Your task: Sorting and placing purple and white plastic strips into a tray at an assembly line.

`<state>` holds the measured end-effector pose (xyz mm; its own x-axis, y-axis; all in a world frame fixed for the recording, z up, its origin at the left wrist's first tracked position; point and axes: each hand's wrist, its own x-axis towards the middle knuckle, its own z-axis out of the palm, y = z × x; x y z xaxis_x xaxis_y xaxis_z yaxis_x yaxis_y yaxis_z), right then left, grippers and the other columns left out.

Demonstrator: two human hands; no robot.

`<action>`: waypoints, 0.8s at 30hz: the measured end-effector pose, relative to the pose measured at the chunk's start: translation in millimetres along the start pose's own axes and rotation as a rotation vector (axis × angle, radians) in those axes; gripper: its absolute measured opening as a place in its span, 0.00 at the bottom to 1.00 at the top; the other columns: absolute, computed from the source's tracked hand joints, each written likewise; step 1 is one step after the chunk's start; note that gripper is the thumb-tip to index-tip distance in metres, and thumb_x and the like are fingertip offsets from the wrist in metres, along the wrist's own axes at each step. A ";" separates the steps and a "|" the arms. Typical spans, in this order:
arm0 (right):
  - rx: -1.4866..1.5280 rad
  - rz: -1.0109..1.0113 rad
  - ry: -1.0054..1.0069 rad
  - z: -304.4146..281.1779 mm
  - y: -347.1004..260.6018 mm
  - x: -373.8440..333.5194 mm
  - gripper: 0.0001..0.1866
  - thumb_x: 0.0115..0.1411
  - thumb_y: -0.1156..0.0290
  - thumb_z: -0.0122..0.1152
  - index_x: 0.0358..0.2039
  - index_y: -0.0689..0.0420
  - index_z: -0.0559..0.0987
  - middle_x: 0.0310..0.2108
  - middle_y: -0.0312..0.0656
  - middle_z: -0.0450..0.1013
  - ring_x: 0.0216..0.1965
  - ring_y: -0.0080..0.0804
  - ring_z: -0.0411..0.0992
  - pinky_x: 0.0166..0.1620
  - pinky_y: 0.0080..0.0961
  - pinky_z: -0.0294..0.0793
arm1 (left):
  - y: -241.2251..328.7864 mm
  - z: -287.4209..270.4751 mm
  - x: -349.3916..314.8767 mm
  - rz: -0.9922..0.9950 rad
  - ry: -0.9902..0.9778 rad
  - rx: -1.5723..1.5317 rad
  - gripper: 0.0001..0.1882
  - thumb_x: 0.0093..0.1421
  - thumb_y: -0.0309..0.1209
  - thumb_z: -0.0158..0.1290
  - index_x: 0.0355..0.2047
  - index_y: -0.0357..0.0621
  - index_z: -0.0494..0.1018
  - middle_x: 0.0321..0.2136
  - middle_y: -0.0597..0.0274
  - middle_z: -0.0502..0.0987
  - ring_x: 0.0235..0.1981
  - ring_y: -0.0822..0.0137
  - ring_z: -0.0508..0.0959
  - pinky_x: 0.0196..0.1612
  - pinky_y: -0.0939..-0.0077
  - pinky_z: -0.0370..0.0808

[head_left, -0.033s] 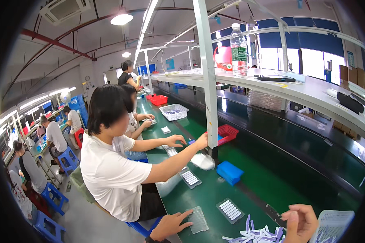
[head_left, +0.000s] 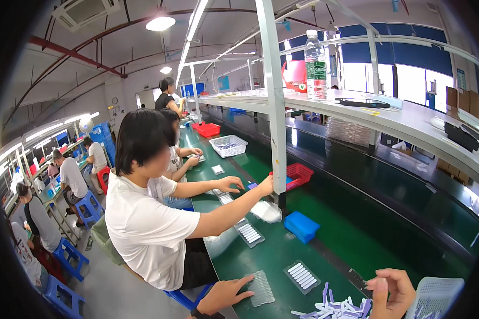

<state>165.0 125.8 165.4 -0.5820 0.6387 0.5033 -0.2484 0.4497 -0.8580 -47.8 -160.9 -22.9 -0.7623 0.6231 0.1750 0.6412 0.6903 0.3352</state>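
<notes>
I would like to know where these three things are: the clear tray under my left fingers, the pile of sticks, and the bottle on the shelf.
Clear tray (head_left: 262,291): head view, on its ribbed middle.
Pile of sticks (head_left: 336,308): head view, middle of its visible part.
Bottle (head_left: 316,70): head view, on its green label.

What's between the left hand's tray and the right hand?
In the head view, a tray of white strips and a loose heap of purple and white strips.

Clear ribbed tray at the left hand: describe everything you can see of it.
The clear, ribbed, rectangular tray looks like thin moulded plastic, with parallel grooves and no sticks visible in them. It lies flat on the glossy green tabletop; the bare left hand touches its left side with extended fingers.
</notes>
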 end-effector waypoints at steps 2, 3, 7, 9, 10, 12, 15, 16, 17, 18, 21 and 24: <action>-0.052 -0.006 -0.003 6.3 -0.9 2.3 0.08 0.68 0.77 0.64 0.46 0.65 0.82 0.35 0.39 0.81 0.37 0.21 0.78 0.42 0.17 0.74 | -1.8 5.8 10.2 0.035 -0.052 -0.088 0.31 0.67 0.55 0.56 0.65 0.55 0.70 0.33 0.51 0.84 0.32 0.49 0.84 0.30 0.59 0.80; -0.096 -0.008 0.007 10.8 -0.3 3.8 0.08 0.67 0.77 0.64 0.45 0.65 0.82 0.35 0.38 0.81 0.36 0.21 0.78 0.42 0.17 0.74 | -2.7 14.4 15.3 0.081 -0.048 -0.075 0.33 0.67 0.56 0.56 0.66 0.54 0.69 0.33 0.50 0.84 0.32 0.49 0.85 0.31 0.59 0.80; -0.166 -0.023 0.001 20.7 -4.2 11.6 0.08 0.65 0.76 0.66 0.42 0.65 0.83 0.34 0.39 0.81 0.35 0.21 0.78 0.41 0.17 0.74 | 27.1 22.0 18.7 0.176 -0.003 -0.105 0.31 0.60 0.49 0.65 0.55 0.36 0.76 0.31 0.50 0.83 0.33 0.48 0.83 0.35 0.63 0.80; -0.172 -0.025 0.006 21.9 -4.2 14.1 0.07 0.65 0.76 0.67 0.42 0.65 0.83 0.33 0.39 0.81 0.34 0.21 0.77 0.40 0.17 0.74 | 45.3 25.8 15.3 0.218 0.055 -0.171 0.33 0.57 0.51 0.66 0.53 0.37 0.78 0.28 0.50 0.82 0.29 0.49 0.83 0.33 0.63 0.79; -0.176 -0.034 0.010 22.7 -4.1 15.3 0.07 0.65 0.76 0.67 0.41 0.65 0.83 0.33 0.39 0.81 0.34 0.21 0.77 0.40 0.18 0.74 | 53.0 28.0 13.6 0.258 0.122 -0.238 0.35 0.54 0.54 0.68 0.51 0.37 0.79 0.24 0.51 0.81 0.26 0.49 0.83 0.30 0.63 0.78; -0.200 -0.038 0.022 25.4 -4.2 17.0 0.06 0.64 0.76 0.67 0.40 0.65 0.83 0.32 0.39 0.81 0.33 0.21 0.77 0.40 0.18 0.74 | 68.1 31.7 6.6 0.258 0.094 -0.245 0.33 0.55 0.54 0.68 0.48 0.38 0.80 0.25 0.50 0.82 0.27 0.50 0.83 0.31 0.63 0.78; -0.237 -0.044 0.049 27.7 -4.8 14.6 0.06 0.64 0.76 0.67 0.38 0.65 0.84 0.31 0.40 0.81 0.32 0.21 0.77 0.39 0.18 0.74 | 89.8 32.4 -1.4 0.293 0.109 -0.282 0.28 0.55 0.53 0.68 0.43 0.40 0.82 0.25 0.50 0.82 0.27 0.50 0.83 0.31 0.63 0.78; -0.251 -0.043 0.067 27.5 -5.8 13.4 0.05 0.63 0.76 0.68 0.38 0.65 0.84 0.30 0.40 0.81 0.32 0.21 0.76 0.39 0.19 0.74 | 94.4 33.0 -2.4 0.346 0.060 -0.269 0.28 0.56 0.53 0.67 0.44 0.40 0.82 0.26 0.50 0.82 0.27 0.50 0.83 0.32 0.62 0.79; -0.253 -0.042 0.066 27.0 -6.1 10.1 0.05 0.63 0.76 0.68 0.38 0.65 0.84 0.30 0.40 0.81 0.32 0.21 0.76 0.39 0.19 0.74 | 97.5 32.2 -4.6 0.399 0.010 -0.256 0.28 0.57 0.53 0.66 0.45 0.40 0.82 0.26 0.50 0.82 0.28 0.49 0.83 0.33 0.62 0.79; -0.279 -0.046 0.068 27.5 -5.2 7.7 0.05 0.63 0.77 0.68 0.37 0.65 0.84 0.30 0.40 0.81 0.31 0.22 0.76 0.38 0.19 0.74 | 99.2 29.9 -3.3 0.447 -0.082 -0.216 0.32 0.59 0.53 0.64 0.54 0.42 0.79 0.29 0.48 0.82 0.30 0.48 0.83 0.35 0.60 0.79; -0.375 -0.038 0.064 24.0 -4.8 2.4 0.04 0.61 0.77 0.69 0.36 0.65 0.84 0.29 0.41 0.81 0.29 0.25 0.76 0.37 0.22 0.75 | 108.3 43.9 5.0 0.555 -0.094 -0.425 0.40 0.59 0.55 0.63 0.66 0.45 0.70 0.32 0.46 0.82 0.33 0.47 0.83 0.37 0.58 0.79; -0.499 -0.124 0.045 16.3 -7.9 -1.5 0.04 0.61 0.77 0.70 0.36 0.64 0.85 0.30 0.42 0.82 0.29 0.30 0.78 0.38 0.23 0.76 | 89.7 53.8 22.5 0.665 -0.204 -0.312 0.35 0.64 0.58 0.56 0.66 0.55 0.70 0.26 0.51 0.82 0.27 0.46 0.83 0.30 0.57 0.79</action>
<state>155.2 111.2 169.7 -0.5352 0.5831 0.6112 0.0925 0.7596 -0.6438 -2.7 -65.1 -38.7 -0.1732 0.9478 0.2676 0.8821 0.0285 0.4702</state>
